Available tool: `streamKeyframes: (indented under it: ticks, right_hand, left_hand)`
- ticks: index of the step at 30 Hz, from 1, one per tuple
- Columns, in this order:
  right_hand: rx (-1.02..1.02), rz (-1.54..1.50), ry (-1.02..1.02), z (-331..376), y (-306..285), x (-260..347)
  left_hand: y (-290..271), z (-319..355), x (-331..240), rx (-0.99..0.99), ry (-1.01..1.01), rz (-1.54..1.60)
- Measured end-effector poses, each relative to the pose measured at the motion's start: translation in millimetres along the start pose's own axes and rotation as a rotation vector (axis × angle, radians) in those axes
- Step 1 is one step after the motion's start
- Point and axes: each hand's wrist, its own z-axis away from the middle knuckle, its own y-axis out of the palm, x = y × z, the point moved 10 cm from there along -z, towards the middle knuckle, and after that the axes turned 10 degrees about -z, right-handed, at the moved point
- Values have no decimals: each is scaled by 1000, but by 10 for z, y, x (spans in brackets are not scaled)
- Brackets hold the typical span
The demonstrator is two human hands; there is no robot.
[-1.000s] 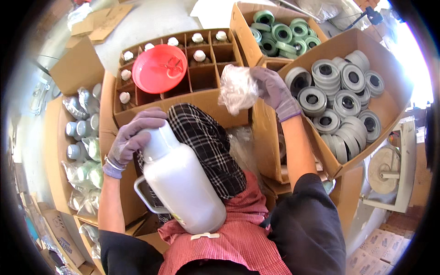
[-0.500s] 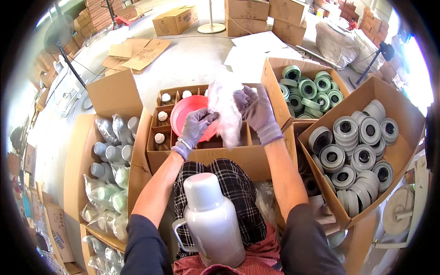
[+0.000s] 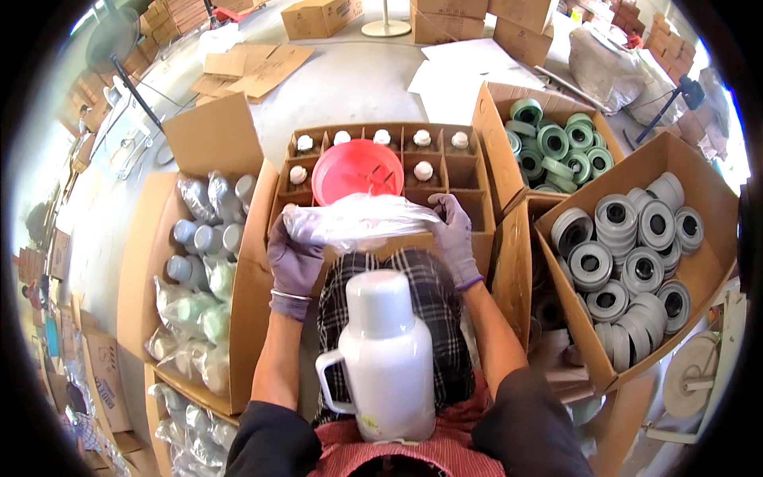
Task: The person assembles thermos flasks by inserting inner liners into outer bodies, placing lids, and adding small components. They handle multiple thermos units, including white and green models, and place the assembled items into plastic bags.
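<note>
A clear plastic bag (image 3: 362,220) is stretched sideways between my two gloved hands, over the near side of a divided carton (image 3: 465,179). My left hand (image 3: 295,256) is closed on one end of it, and my right hand (image 3: 455,238) pinches the other. Just beyond the bag, a red bowl (image 3: 358,171) rests on the carton's dividers, with a few small dark pieces inside. White-capped bottles (image 3: 381,137) stand in several of the compartments. On my lap, between my forearms, a whitish vacuum flask (image 3: 387,374) stands upright with its cup on top and its handle to the left.
To the left, an open carton (image 3: 131,278) holds grey flasks, some bagged. At the right, one carton (image 3: 707,262) is full of grey rings and another (image 3: 493,143) of green rings. Flattened cardboard (image 3: 262,75), white sheets (image 3: 453,75) and a fan (image 3: 115,40) lie or stand beyond.
The bag hung bunched between my raised hands; now it is spread crosswise, lower and nearer to me. My left hand has moved left and down, and the bowl is less covered.
</note>
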Motion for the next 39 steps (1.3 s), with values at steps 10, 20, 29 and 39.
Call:
streamKeyframes:
  ticks: [10, 20, 29, 39]
  right_hand:
    - [142, 143, -351, 1891, -109, 1230]
    - [274, 381, -391, 2592, -148, 1452]
    - [476, 755, -364, 2693, -11, 1307]
    - [290, 260, 188, 2583, -724, 1957]
  left_hand:
    - [-76, 1671, -211, 332, -344, -377]
    - [-135, 2455, -332, 430, -437, -761]
    - [-286, 2772, 0, 519, -697, -979]
    - [1734, 3548, 906, 1130, -811, -657]
